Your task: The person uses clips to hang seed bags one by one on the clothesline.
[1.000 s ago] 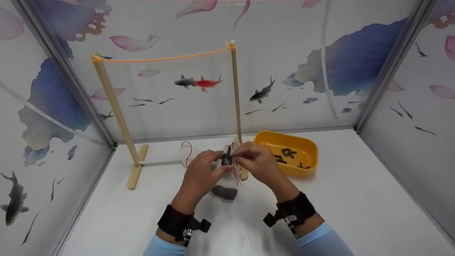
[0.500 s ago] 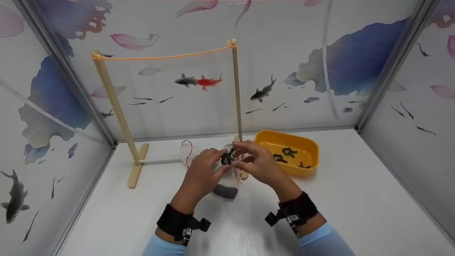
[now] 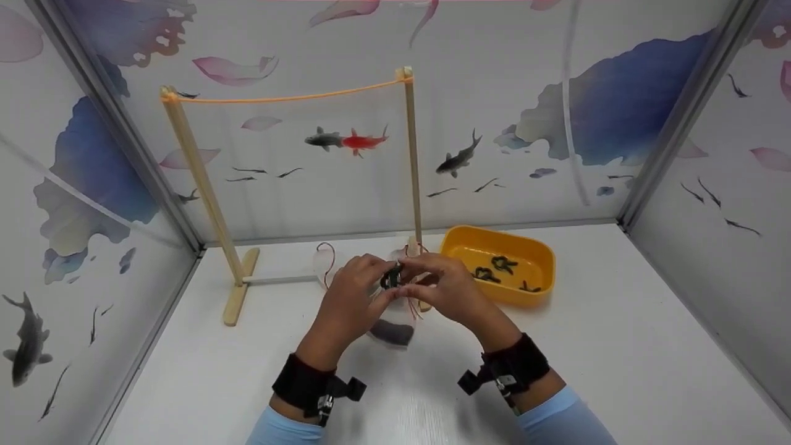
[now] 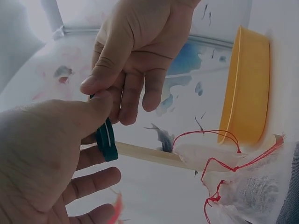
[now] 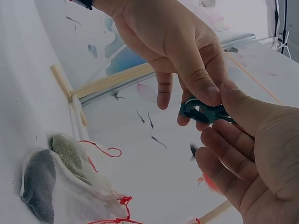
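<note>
A small dark green plastic clip (image 3: 391,278) is held up between both hands over the table. My left hand (image 3: 351,298) pinches its rounded end between thumb and fingers. My right hand (image 3: 454,289) has thumb and fingertips on its other end. In the right wrist view the clip (image 5: 196,111) shows a ring-like jaw part, and the thumbs cover its handles. The left wrist view shows the clip (image 4: 107,142) edge-on, partly hidden by the thumbs. Below the hands lie white mesh drawstring bags with red cords, one with dark contents (image 3: 393,334).
A yellow tray (image 3: 537,259) with several similar green clips (image 3: 503,264) stands at the right. Behind the hands is a wooden frame (image 3: 201,179) with an orange cord (image 3: 284,99) strung across its top. Printed panels enclose the white table (image 3: 624,321).
The clip has turned in the fingers; its upright handle no longer sticks up. My right fingers have opened a little, shifted left and settled against the clip. The left hand stays nearly in place.
</note>
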`<state>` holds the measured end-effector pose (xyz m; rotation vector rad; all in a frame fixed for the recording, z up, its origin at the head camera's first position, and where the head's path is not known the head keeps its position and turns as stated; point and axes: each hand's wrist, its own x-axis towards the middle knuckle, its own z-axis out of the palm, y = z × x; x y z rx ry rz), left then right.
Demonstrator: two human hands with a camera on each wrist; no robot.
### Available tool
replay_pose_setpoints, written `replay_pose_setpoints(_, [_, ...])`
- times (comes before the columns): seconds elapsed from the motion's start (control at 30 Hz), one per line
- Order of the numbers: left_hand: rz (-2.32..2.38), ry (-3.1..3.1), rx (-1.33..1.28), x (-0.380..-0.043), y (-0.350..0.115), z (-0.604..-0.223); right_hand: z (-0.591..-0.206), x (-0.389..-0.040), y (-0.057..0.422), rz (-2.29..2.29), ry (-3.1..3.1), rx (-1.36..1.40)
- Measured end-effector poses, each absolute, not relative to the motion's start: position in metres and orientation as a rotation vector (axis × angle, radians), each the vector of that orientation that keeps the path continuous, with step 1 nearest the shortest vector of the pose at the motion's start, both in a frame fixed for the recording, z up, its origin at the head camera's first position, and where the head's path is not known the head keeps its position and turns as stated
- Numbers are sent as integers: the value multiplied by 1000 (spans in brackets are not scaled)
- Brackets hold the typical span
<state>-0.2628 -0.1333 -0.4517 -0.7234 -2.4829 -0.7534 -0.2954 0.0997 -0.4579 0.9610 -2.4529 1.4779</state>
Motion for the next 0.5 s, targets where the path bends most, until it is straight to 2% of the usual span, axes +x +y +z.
replay_pose_setpoints(0.27, [-773,-2408,-750,-262,-135,-454,-463,-297,96,1635,-2429,1042])
replay_pose_setpoints(0.5, [-1215,-2346,-745,-260,-134,-451,-465,-296,93,1613,-2480,953])
